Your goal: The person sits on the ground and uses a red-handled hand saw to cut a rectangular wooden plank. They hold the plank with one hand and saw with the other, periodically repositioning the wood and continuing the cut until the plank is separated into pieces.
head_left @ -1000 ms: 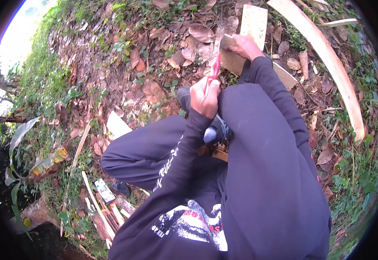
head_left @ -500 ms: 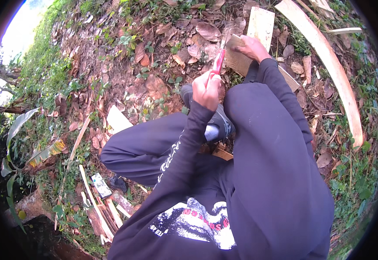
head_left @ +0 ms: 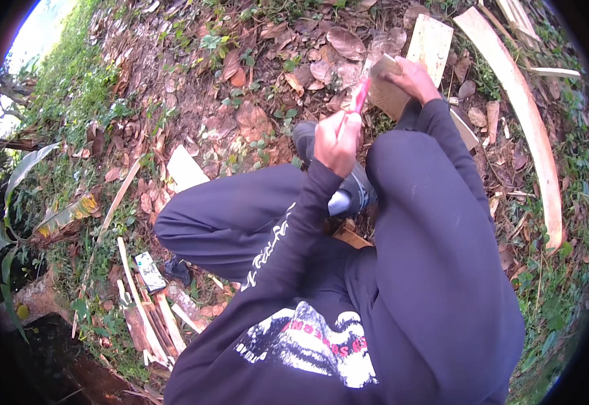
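My left hand (head_left: 338, 143) is closed around the red handle (head_left: 359, 96) of a slim tool. Its pale tip is blurred, so I cannot tell the tool's exact kind. Beyond it, my right hand (head_left: 416, 79) grips a small piece of wood (head_left: 385, 66), fingers bent over its edge. The tool's tip points at this piece, close to it or touching; which, I cannot tell. Under my right hand lies a wider tan wooden board (head_left: 390, 98), near my shoe (head_left: 304, 140). Another pale board (head_left: 431, 46) rests on the leaves just past my right hand.
A long curved plank (head_left: 520, 108) lies along the right. At lower left, wood strips (head_left: 151, 324) lie beside a phone (head_left: 150, 271). A pale wood offcut (head_left: 185, 169) sits by my left knee. Dry leaves and weeds cover the ground around my bent legs.
The view has shifted slightly, so hands and ground appear farther right. Both hands keep their grips and nearly the same places relative to each other.
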The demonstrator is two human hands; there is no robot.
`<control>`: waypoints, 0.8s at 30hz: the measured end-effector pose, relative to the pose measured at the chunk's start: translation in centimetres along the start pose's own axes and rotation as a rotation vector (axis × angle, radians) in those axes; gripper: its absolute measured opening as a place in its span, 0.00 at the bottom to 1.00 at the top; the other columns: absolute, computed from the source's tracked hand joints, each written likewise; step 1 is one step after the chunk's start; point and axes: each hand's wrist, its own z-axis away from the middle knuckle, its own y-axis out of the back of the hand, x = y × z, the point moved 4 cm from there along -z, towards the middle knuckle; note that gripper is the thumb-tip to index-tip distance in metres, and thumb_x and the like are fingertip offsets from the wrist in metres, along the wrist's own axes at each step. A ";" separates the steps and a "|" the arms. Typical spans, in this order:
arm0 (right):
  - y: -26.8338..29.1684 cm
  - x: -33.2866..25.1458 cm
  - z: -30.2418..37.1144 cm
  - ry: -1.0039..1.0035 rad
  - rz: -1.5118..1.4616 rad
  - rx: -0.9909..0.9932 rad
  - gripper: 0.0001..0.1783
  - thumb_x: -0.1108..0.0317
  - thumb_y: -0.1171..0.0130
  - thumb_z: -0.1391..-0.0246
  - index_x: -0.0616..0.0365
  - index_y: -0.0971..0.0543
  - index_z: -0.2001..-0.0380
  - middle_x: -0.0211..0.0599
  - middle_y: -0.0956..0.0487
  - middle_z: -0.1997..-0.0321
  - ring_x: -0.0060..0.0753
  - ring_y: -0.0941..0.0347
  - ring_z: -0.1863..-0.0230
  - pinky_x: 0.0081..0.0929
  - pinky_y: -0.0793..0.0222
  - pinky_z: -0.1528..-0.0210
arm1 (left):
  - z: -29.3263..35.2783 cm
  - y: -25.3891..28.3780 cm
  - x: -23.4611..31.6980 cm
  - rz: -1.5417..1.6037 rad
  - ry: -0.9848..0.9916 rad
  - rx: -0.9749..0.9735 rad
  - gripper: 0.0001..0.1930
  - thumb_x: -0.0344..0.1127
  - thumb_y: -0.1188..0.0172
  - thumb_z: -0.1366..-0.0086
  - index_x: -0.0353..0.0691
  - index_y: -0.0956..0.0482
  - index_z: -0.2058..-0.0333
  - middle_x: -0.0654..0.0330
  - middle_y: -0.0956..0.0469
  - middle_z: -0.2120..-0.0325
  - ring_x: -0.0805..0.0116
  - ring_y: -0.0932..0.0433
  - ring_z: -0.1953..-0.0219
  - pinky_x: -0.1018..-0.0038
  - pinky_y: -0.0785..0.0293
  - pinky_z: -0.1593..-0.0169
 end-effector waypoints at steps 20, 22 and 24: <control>-0.7 -3.9 -0.2 0.022 0.052 0.023 0.29 0.44 0.37 0.49 0.60 0.24 0.58 0.54 0.20 0.60 0.56 0.24 0.55 0.42 0.30 0.53 | 12.9 9.9 0.2 0.134 0.147 0.132 0.13 0.36 0.50 0.34 0.36 0.32 0.76 0.70 0.37 0.86 0.86 0.45 0.85 0.84 0.52 0.80; -1.6 -3.6 1.2 0.008 0.073 0.025 0.28 0.44 0.37 0.49 0.60 0.24 0.58 0.53 0.19 0.60 0.56 0.23 0.55 0.42 0.29 0.53 | 14.0 11.8 0.9 0.168 0.115 0.166 0.14 0.38 0.51 0.33 0.36 0.33 0.76 0.69 0.37 0.86 0.85 0.46 0.86 0.83 0.53 0.81; -1.2 -4.1 1.1 -0.023 0.069 -0.007 0.28 0.44 0.37 0.49 0.59 0.24 0.58 0.54 0.20 0.59 0.54 0.24 0.54 0.42 0.30 0.52 | 13.4 13.1 2.0 0.197 0.050 0.198 0.14 0.38 0.51 0.33 0.36 0.33 0.75 0.69 0.39 0.86 0.85 0.46 0.86 0.83 0.53 0.82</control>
